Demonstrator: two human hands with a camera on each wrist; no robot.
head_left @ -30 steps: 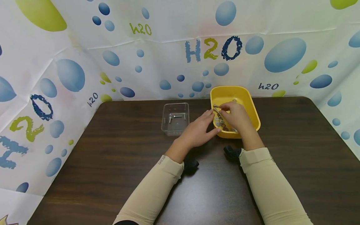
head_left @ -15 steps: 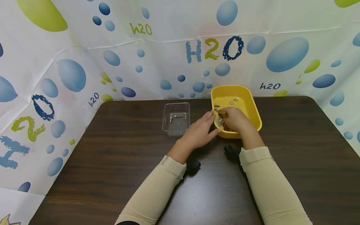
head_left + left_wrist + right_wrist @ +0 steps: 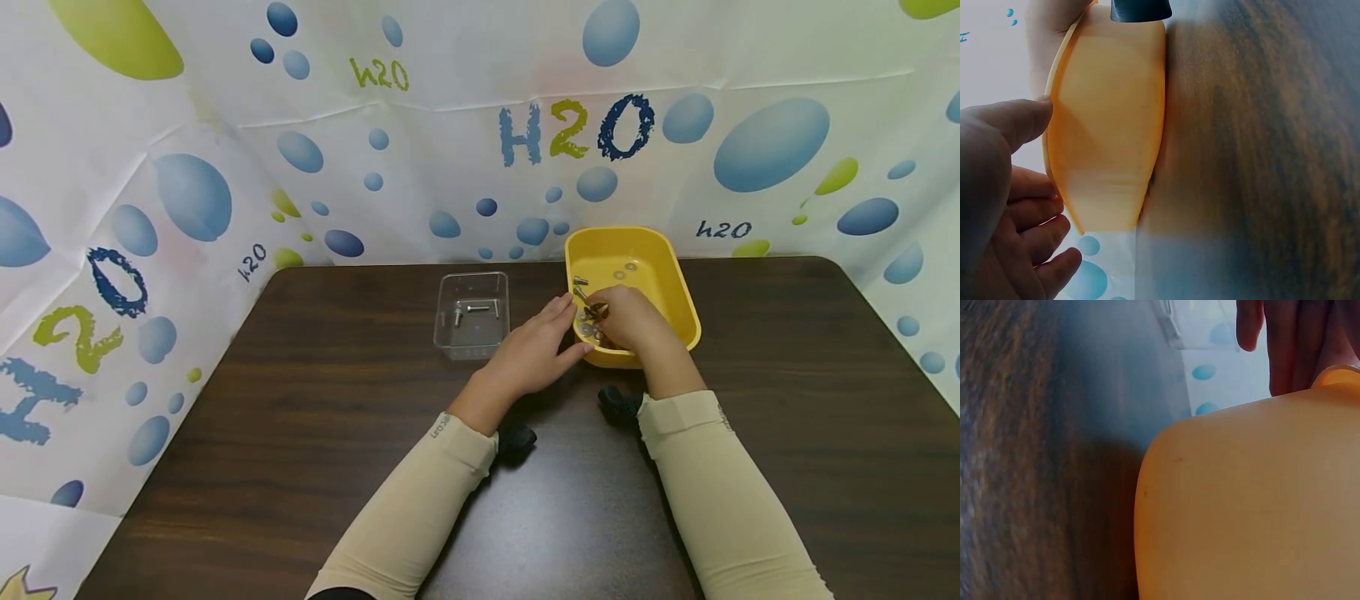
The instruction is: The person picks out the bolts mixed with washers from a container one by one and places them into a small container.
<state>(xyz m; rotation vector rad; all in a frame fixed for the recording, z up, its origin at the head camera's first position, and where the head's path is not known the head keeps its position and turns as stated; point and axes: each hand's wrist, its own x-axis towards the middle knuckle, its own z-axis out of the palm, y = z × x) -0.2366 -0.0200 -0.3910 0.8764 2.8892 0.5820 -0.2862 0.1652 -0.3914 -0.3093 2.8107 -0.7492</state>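
A yellow plastic bin (image 3: 660,275) stands at the back of the table, holding bolts (image 3: 581,292) and flat washers (image 3: 619,275), mostly along its left side. My left hand (image 3: 528,354) rests against the bin's left front corner. In the left wrist view its thumb (image 3: 1029,119) touches the rim, and the other fingers lie loosely bent beside the wall. My right hand (image 3: 633,321) reaches down inside the bin among the metal pieces, fingers bent downward. Its fingertips are largely hidden, so whether they pinch a piece is unclear. The right wrist view shows mainly the bin's outer wall (image 3: 1254,500).
Left of the bin is a clear plastic box (image 3: 472,342) with a few bolts (image 3: 477,309) in it. Both stand on a dark wooden table (image 3: 300,433), near its back edge. Behind hangs a white sheet (image 3: 435,167) printed with blue and green drops.
My right hand has lowered deeper into the bin, off the bolts by the left wall, uncovering washers at the back. The left hand stays at the rim.
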